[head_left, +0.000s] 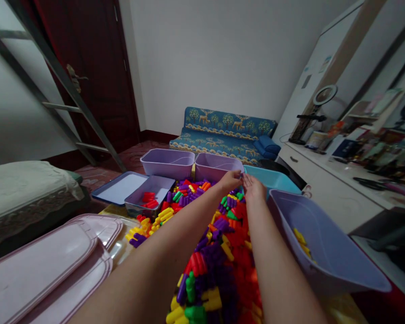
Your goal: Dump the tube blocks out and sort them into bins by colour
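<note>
Both arms reach forward over a big pile of colourful plastic building pieces point(202, 265) in red, purple, yellow, green and orange. My left hand point(232, 180) is at the pile's far end, by the corner of the middle purple bin point(219, 167), with its fingers closed. What it pinches, if anything, is too small to name. Close beside it, my right hand point(254, 188) has its fingers stretched out near the turquoise bin point(276, 180). The fingertips of the two hands nearly meet.
Another purple bin point(168, 164) stands at the far left. The large right purple bin point(337, 252) holds several yellow pieces point(303, 245). A clear box point(144, 209) contains red pieces; its lid point(119, 188) lies beside it. Pink lids point(43, 265) are stacked at left. A blue sofa point(219, 130) stands behind.
</note>
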The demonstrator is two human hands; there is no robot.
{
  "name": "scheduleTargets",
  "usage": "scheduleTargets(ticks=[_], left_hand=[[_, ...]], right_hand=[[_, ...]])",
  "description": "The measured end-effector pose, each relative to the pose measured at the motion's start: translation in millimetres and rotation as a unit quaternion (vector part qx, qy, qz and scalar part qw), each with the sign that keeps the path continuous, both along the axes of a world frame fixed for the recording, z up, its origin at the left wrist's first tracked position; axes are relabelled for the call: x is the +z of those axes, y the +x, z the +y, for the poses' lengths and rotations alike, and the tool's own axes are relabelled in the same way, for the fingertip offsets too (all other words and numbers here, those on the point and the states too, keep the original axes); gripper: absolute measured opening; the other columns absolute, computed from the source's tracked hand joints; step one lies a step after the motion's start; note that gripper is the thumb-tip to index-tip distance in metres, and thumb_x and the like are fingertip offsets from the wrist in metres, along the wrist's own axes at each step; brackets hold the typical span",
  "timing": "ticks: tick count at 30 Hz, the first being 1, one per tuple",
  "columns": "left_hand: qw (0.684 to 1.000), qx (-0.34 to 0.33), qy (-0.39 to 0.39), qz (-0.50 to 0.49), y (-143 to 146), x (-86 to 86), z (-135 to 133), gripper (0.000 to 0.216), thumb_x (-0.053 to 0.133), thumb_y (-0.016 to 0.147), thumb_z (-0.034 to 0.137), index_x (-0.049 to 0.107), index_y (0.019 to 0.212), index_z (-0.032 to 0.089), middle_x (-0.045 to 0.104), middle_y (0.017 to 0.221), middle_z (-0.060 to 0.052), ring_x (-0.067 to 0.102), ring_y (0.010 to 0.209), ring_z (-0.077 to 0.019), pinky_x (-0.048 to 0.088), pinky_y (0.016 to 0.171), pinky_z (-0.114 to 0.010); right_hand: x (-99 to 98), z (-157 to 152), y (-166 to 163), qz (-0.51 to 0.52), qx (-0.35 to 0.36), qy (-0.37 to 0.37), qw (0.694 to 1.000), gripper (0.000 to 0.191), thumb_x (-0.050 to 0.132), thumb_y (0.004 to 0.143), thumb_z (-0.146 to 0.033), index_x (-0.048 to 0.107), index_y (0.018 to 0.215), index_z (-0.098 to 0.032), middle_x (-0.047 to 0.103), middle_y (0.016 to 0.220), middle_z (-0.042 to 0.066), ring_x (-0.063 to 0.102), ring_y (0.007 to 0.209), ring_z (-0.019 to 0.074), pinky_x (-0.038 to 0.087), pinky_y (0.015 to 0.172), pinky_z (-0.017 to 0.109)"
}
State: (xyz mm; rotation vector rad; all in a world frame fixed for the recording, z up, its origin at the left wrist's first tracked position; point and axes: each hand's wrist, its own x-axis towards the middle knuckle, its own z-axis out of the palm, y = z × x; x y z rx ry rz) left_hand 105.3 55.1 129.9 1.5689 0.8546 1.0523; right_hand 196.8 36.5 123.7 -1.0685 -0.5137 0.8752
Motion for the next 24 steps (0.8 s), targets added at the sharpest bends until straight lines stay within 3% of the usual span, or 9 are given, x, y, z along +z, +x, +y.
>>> scheduleTargets(ticks=[6,8,10,13,18,21,24], left_hand=[[0.994,0.065,0.049,0.073,-72.9,-37.9,-39.9,0.051,0.052,0.065,-0.002,0.068,0.111,0.010,0.069,0.116,-0.014,0.060,0.115,-0.0267,0.042,0.104,-0.043],[0.977,0.092,0.109,0.156,-96.8,-43.6,-56.8,0.044,0.052,0.068,0.000,0.071,0.106,0.013,0.071,0.110,-0.011,0.062,0.110,-0.0257,0.044,0.102,-0.043],[0.951,0.099,0.179,0.231,-113.9,-47.9,-71.6,0.041,0.053,0.072,0.003,0.071,0.108,0.014,0.070,0.111,-0.011,0.062,0.109,-0.0253,0.045,0.100,-0.042],[0.933,0.117,0.218,0.260,-123.9,-56.5,-86.7,0.038,0.054,0.078,0.007,0.068,0.113,0.014,0.067,0.115,-0.012,0.062,0.108,-0.0242,0.048,0.097,-0.040],[0.933,0.137,0.218,0.251,-118.2,-77.0,-96.7,0.046,0.055,0.078,0.007,0.061,0.123,0.015,0.059,0.128,-0.013,0.056,0.119,-0.0238,0.045,0.103,-0.038],[0.932,0.122,0.214,0.265,-116.7,-81.2,-99.9,0.049,0.058,0.077,0.007,0.060,0.125,0.015,0.057,0.131,-0.014,0.053,0.123,-0.0255,0.043,0.106,-0.040],[0.935,0.107,0.209,0.267,-118.3,-78.0,-102.5,0.052,0.059,0.075,0.008,0.059,0.127,0.014,0.058,0.129,-0.013,0.055,0.120,-0.0254,0.043,0.105,-0.040]], right_hand=[[-54.1,-45.4,-12.3,-0.123,0.063,-0.018,0.990,0.024,0.066,0.064,-0.027,0.064,0.086,-0.016,0.071,0.082,0.005,0.068,0.083,0.0188,0.054,0.073,0.031],[-64.1,-55.6,-14.5,-0.191,0.081,-0.021,0.978,0.022,0.067,0.062,-0.024,0.068,0.082,-0.016,0.071,0.082,0.005,0.066,0.085,0.0213,0.053,0.082,0.036],[-69.3,-63.6,-15.2,-0.310,0.095,-0.022,0.946,0.024,0.064,0.065,-0.022,0.069,0.088,-0.015,0.072,0.091,0.007,0.065,0.092,0.0225,0.049,0.090,0.039],[-69.9,-72.7,-15.4,-0.501,0.098,-0.038,0.859,0.036,0.055,0.074,-0.017,0.065,0.108,-0.014,0.067,0.115,0.011,0.060,0.110,0.0227,0.043,0.100,0.039],[-63.1,-81.6,-21.0,-0.647,0.107,-0.114,0.746,0.055,0.057,0.078,-0.017,0.050,0.132,-0.015,0.053,0.137,0.012,0.048,0.128,0.0248,0.033,0.109,0.038],[-60.6,-84.0,-26.0,-0.674,0.125,-0.154,0.711,0.057,0.058,0.080,-0.019,0.047,0.135,-0.017,0.052,0.138,0.012,0.049,0.126,0.0249,0.036,0.106,0.036],[-61.4,-83.9,-29.0,-0.679,0.139,-0.139,0.707,0.053,0.058,0.079,-0.015,0.052,0.132,-0.016,0.053,0.135,0.011,0.052,0.123,0.0229,0.038,0.105,0.033]])
